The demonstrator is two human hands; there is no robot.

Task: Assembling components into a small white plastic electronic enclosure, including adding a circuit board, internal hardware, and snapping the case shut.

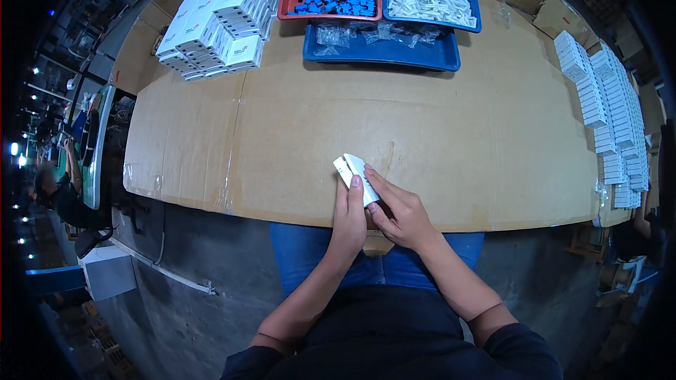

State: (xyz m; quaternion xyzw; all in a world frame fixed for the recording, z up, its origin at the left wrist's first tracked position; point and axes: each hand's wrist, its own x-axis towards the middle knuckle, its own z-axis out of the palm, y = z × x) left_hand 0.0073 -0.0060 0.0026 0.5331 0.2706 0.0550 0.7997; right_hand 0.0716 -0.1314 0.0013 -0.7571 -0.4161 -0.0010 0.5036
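Over the front edge of the table, both hands hold a small white box. A dark gap runs down the box's upper left side. My left hand is closed around its lower left, the thumb lying across the front. From the right, my right hand grips the same box, with fingers along its right side and the thumb near the bottom end. What is inside the box cannot be seen.
Cardboard covers the table. White boxes are stacked back left, with more small boxes along the right edge. A red tray of blue pieces and a blue tray of white pieces rest behind another blue tray holding clear plastic. A person sits far left.
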